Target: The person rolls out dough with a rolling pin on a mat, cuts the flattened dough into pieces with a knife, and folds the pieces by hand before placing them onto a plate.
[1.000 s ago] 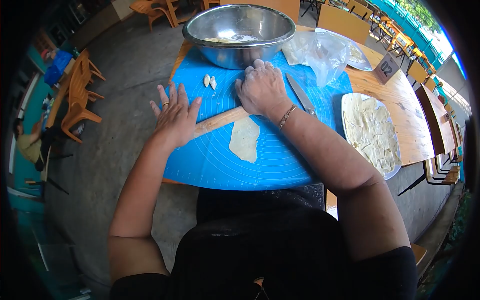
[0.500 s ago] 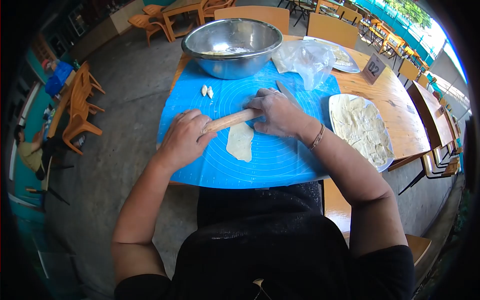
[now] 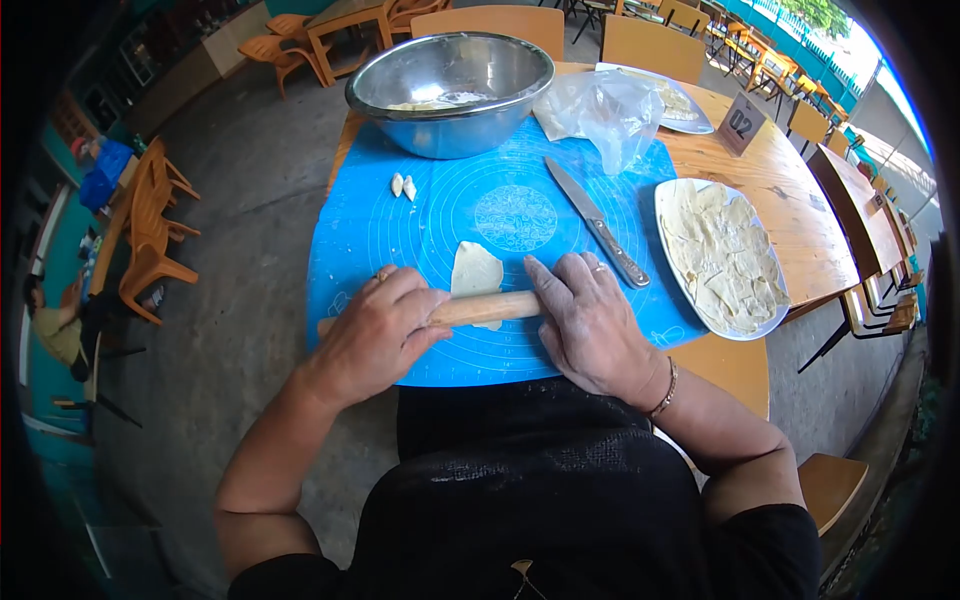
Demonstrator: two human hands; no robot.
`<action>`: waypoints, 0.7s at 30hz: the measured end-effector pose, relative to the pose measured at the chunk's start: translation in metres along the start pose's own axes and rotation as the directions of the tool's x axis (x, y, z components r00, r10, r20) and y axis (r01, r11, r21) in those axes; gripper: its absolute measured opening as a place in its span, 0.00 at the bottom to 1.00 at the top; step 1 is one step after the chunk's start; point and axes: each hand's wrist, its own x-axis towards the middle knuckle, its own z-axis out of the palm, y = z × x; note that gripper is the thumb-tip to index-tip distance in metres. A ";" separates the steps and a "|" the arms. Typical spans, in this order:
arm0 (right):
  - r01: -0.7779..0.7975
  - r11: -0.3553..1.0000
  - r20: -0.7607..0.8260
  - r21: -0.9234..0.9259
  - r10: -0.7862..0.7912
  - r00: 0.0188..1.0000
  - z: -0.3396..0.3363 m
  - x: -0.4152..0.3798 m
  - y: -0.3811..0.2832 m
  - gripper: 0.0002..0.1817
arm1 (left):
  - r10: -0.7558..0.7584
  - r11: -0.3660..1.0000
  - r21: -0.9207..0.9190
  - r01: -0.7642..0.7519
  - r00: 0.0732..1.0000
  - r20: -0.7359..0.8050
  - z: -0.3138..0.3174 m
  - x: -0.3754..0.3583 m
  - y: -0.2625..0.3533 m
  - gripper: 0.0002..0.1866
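Observation:
A wooden rolling pin (image 3: 485,308) lies across the lower part of a thin flattened piece of dough (image 3: 475,270). My left hand (image 3: 385,325) is wrapped round the pin's left part. Around its right end my right hand (image 3: 592,318) is closed, its fingers dusted with flour. Under the dough spreads a blue silicone mat (image 3: 400,250) printed with circles. Two small dough pieces (image 3: 403,187) sit on the mat at the upper left. To the right of the dough rests a knife (image 3: 600,225), its handle toward me.
A large steel bowl (image 3: 450,130) with flour and dough stands at the mat's back edge. Beside it are a clear plastic bag (image 3: 615,110) and another plate (image 3: 690,122). A white plate (image 3: 690,300) of flat dough sheets sits right, below a number sign (image 3: 740,125).
Both hands have drawn the rolling pin toward me, from the dough's upper end to its lower part. The knife, earlier mostly covered by my right hand, now shows fully.

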 end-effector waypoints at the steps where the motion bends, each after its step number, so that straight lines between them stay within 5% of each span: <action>1: 0.004 1.000 -0.020 -0.008 -0.004 1.000 0.004 -0.001 0.000 0.31 | -0.020 0.999 0.036 0.018 0.998 0.052 0.003 -0.002 -0.001 0.18; 3: -0.003 0.999 -0.017 -0.039 0.002 1.000 0.010 -0.001 0.000 0.32 | -0.036 0.997 0.071 0.029 0.994 0.104 0.009 -0.004 0.000 0.21; 5: -0.030 0.992 0.013 -0.120 0.031 0.999 0.008 0.004 -0.003 0.34 | -0.046 0.924 0.378 0.046 0.999 -0.009 0.017 0.000 0.001 0.33; 9: -0.115 0.973 0.097 -0.201 0.136 0.986 0.014 0.017 -0.001 0.42 | -0.042 0.865 0.496 0.070 0.997 -0.068 0.025 0.013 -0.019 0.39; 14: -0.168 0.950 0.068 -0.265 0.192 0.979 0.032 0.041 0.022 0.42 | -0.231 0.872 0.422 0.248 0.969 -0.091 0.028 0.032 -0.043 0.31; 21: -0.237 0.911 0.197 -0.337 0.314 0.929 0.035 0.077 0.040 0.41 | -0.188 0.896 0.385 0.222 0.974 -0.123 0.026 0.054 -0.061 0.16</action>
